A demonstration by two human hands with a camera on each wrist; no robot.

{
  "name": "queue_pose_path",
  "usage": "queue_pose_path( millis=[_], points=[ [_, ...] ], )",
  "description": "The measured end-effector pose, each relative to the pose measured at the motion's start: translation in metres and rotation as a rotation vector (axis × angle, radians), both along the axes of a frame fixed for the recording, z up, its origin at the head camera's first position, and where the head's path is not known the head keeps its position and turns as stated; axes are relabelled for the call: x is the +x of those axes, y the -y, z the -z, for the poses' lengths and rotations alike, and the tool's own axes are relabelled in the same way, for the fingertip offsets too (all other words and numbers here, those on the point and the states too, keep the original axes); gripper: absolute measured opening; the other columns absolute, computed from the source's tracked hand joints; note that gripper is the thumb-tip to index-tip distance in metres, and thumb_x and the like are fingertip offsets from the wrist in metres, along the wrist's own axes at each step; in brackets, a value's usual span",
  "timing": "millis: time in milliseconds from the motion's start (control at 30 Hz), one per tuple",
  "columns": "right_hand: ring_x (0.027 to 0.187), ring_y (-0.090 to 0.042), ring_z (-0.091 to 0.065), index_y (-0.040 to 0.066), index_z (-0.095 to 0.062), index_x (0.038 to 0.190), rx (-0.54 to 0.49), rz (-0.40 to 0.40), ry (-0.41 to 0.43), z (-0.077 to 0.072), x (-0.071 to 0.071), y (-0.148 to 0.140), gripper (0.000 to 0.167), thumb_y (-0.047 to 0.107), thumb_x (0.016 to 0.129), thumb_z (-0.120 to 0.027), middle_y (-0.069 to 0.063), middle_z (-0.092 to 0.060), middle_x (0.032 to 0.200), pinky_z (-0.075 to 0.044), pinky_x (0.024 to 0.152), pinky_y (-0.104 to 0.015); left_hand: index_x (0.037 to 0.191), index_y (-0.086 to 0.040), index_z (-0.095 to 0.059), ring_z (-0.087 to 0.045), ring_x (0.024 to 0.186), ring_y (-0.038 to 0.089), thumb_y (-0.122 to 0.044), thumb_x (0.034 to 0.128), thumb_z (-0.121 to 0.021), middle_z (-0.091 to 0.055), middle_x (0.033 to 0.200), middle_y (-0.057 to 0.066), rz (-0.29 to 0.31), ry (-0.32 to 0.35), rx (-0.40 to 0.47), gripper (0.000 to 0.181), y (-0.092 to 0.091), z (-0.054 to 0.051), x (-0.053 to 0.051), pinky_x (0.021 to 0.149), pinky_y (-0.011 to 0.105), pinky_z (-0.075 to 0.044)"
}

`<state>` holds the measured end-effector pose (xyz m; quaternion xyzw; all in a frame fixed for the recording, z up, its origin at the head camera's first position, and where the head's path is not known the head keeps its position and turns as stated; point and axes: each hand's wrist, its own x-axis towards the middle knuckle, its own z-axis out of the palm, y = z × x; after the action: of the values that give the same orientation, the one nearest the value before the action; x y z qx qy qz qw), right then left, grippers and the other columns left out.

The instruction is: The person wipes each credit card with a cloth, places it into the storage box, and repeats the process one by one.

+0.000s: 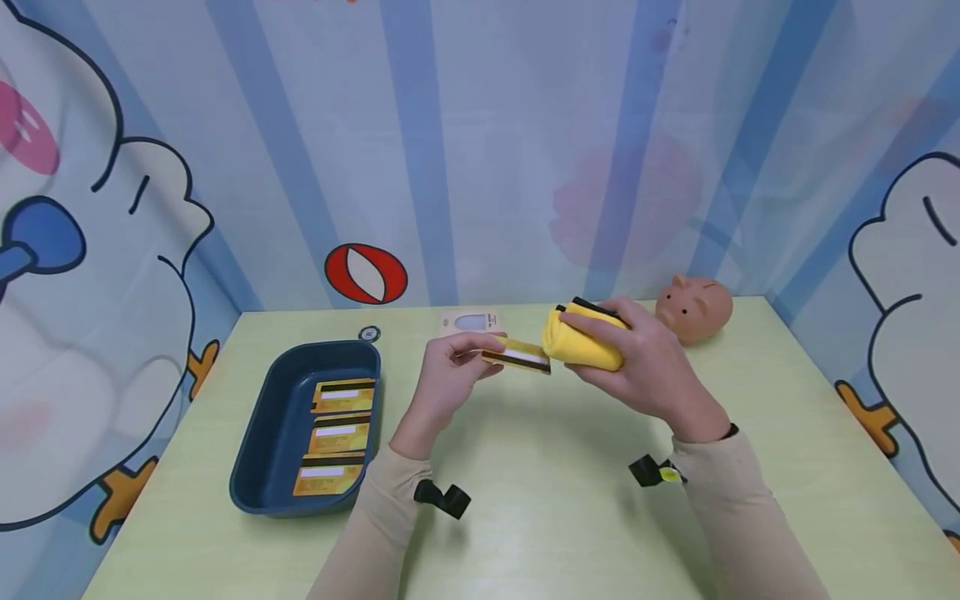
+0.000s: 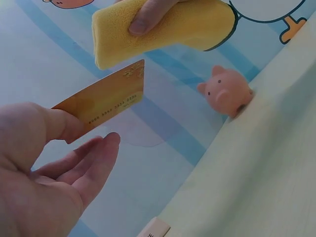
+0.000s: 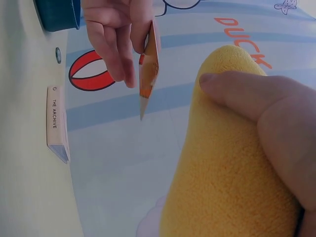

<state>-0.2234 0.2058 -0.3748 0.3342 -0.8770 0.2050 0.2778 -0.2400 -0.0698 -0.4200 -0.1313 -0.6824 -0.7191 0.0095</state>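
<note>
My left hand (image 1: 448, 379) pinches a gold bank card (image 1: 519, 355) by one end, between thumb and fingers. In the left wrist view the card's face (image 2: 111, 101) shows raised digits, while the head view shows its dark stripe and white strip. A folded yellow cloth (image 1: 581, 340) with dark edging is gripped in my right hand (image 1: 648, 362), close to the card's free end. The right wrist view shows the cloth (image 3: 232, 148) under my thumb, apart from the card (image 3: 149, 64). Three similar cards (image 1: 339, 433) lie in a row inside a blue tray (image 1: 258, 442).
A pink piggy bank (image 1: 693, 310) stands at the table's back right. Behind my left hand lies a small pale box (image 3: 57, 121) marked "THE ARCHIVE". A round dark token (image 1: 369, 333) sits behind the tray. A printed curtain (image 1: 510, 150) hangs along the table's back edge.
</note>
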Motion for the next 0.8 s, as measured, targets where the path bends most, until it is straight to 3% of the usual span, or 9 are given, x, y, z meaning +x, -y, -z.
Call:
queue_pose_path(
  millis=[200, 500, 800],
  points=[
    [0.088, -0.025, -0.057, 0.022, -0.072, 0.136, -0.01, -0.006, 0.011, -0.0007, 0.0002, 0.0011, 0.06, 0.027, 0.08, -0.092, -0.015, -0.061, 0.114, -0.053, 0.066, -0.038, 0.111, 0.007, -0.076, -0.073, 0.112, 0.034, 0.013, 0.0988, -0.06, -0.068, 0.125, 0.02, 0.021, -0.022, -0.009, 0.021, 0.0017, 0.0023, -0.0014, 0.088, 0.037, -0.063],
    [0.086, -0.026, -0.059, 0.021, -0.072, 0.135, 0.0, -0.004, 0.017, -0.0002, 0.0004, 0.0021, 0.06, 0.027, 0.079, -0.093, -0.015, -0.061, 0.113, -0.055, 0.067, -0.039, 0.131, 0.0, -0.07, -0.076, 0.109, 0.032, 0.009, 0.1, -0.059, -0.068, 0.136, 0.019, 0.103, 0.01, -0.044, 0.034, 0.0037, -0.0017, 0.0009, 0.088, 0.036, -0.063],
    [0.094, -0.028, -0.063, 0.021, -0.071, 0.137, 0.003, -0.01, 0.023, 0.0007, 0.0, 0.002, 0.062, 0.027, 0.079, -0.093, -0.015, -0.062, 0.119, -0.057, 0.07, -0.042, 0.136, 0.0, -0.067, -0.074, 0.115, 0.031, 0.005, 0.0943, -0.073, -0.064, 0.141, 0.02, 0.127, 0.053, -0.077, 0.043, 0.0045, -0.0026, 0.0015, 0.095, 0.036, -0.061]
  ],
)
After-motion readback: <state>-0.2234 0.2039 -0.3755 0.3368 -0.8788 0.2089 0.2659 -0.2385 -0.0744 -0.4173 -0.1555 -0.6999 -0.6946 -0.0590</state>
